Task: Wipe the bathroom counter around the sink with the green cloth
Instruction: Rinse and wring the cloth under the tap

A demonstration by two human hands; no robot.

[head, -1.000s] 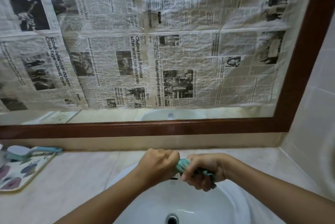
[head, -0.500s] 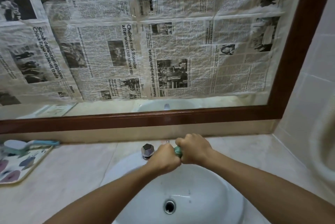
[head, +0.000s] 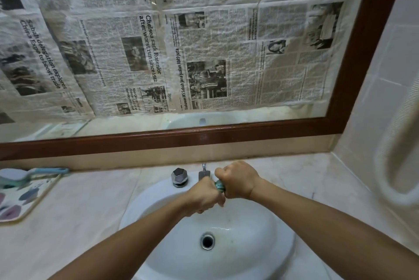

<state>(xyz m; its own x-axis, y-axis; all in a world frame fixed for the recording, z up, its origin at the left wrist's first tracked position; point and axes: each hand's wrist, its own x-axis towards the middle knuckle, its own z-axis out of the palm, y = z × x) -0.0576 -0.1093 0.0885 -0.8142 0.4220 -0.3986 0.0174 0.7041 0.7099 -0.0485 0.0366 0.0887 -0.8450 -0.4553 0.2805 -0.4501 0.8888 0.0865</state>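
Both fists are closed tight on the green cloth (head: 219, 186), which is twisted into a small roll; only a short bit of it shows between them. My left hand (head: 205, 196) and my right hand (head: 238, 180) touch each other over the back of the white sink (head: 254, 254), just in front of the tap spout (head: 204, 172). The pale marble counter (head: 86, 207) runs around the sink on both sides.
A chrome faceted tap knob (head: 179, 176) stands left of the spout. At the left edge lies a patterned tray (head: 25, 198) with a blue-handled brush (head: 29, 174). Behind is a wood-framed mirror (head: 204, 137) covered with newspaper. A tiled wall closes the right side.
The view has tilted down, so the sink drain and tap knob have come into sight. Both hands have stayed together on the cloth, which is now squeezed smaller, with less of it showing.
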